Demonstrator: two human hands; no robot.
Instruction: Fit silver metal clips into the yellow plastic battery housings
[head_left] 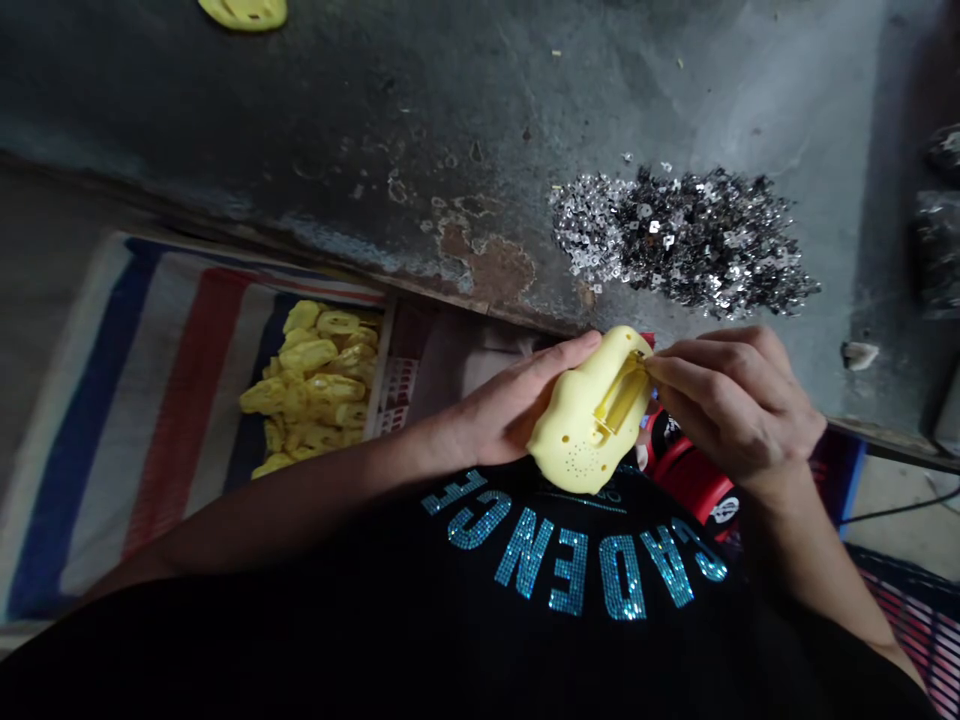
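Note:
My left hand [517,405] cups a yellow plastic shell [585,420] from its left side, holding it just below the table's near edge, above my dark shirt. The shell shows a rectangular slot and a small ring of holes. My right hand [731,400] is pinched at the slot's upper end, its fingertips pressed together on something too small to make out. A heap of small shiny metal pieces [682,240] lies on the table just beyond my right hand.
A grey, worn table [465,130] fills the upper view. Lower left, a striped sack [150,400] holds several more yellow shells [319,385]. Another yellow shell [244,12] lies at the top edge. A red and black object [694,475] sits under my right hand.

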